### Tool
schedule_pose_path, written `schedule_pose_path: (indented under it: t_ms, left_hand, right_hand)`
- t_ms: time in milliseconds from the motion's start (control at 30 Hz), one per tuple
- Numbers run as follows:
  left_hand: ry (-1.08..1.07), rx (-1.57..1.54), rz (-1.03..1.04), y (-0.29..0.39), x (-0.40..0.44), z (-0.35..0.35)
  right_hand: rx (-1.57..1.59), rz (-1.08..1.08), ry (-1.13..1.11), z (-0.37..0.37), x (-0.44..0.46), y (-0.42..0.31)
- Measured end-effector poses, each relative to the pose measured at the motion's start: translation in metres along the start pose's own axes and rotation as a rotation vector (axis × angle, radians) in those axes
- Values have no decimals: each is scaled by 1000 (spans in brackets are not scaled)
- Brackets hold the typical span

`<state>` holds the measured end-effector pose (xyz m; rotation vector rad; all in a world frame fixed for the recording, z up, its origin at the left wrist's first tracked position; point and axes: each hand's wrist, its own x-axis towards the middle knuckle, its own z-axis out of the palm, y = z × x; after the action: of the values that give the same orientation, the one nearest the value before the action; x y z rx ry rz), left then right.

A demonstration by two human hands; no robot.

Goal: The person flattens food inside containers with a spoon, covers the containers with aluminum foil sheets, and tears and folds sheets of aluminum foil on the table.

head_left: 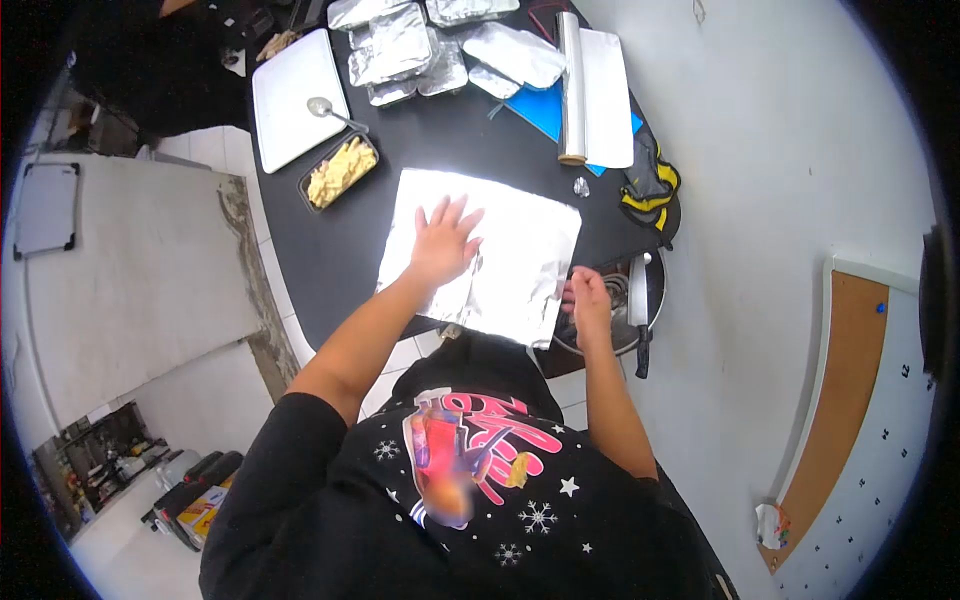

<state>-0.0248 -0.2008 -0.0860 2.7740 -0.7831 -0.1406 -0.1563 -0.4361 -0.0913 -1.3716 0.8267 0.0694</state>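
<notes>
A sheet of aluminium foil (520,240) lies on the dark table, its near edge reaching over the table's front. My left hand (445,245) rests flat on the foil with fingers spread. At the right edge of the sheet, my right hand (590,300) has its fingers bent in and closed at the foil's border; the exact grip is partly hidden. Beyond the sheet to the left stands a black food tray (313,198) filled with a pale yellow, chunky food (342,172). A spoon (322,108) lies with its bowl over a white tray (290,85).
Several foil-covered trays (395,50) are stacked at the back. A foil roll (572,100) lies at the back right, with a crumpled foil bit (581,187) nearby. A knife (641,310) rests across a round metal container (655,290) by my right hand. A wall stands on the right.
</notes>
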Motion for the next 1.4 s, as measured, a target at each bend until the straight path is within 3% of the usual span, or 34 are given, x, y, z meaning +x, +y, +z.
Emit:
schedule_pose_path:
  t_ms: [100,233,267,367,433,533,667,1033,1400]
  left_hand:
    - [-54,4,107,-6,0,-5]
    - [113,-145,121,-10,13,-11]
    - [279,-151,64,-7,22,-9]
    - [261,-273,-248,-3,47,-7]
    - [220,-281,-283,-1,58,-11]
    - [166,-256,-364,5,69,-16]
    - [91,-166,-453,16,77,-24]
    - [47,-147,-525,21,84,-29]
    - [70,-170,-555,26,82,-32]
  right_hand:
    - [16,-4,53,12,18,-29]
    - [56,46,116,20,39,-37]
    - [30,57,118,19,46,-36]
    - [71,99,117,26,54,-47]
    - [129,140,92,32,59,-57]
    - [23,-66,-37,26,75,-42]
    - [-124,-87,32,27,61,-51]
    - [-171,-164,75,28,65,-43]
    - [-23,-99,61,37,45,-35]
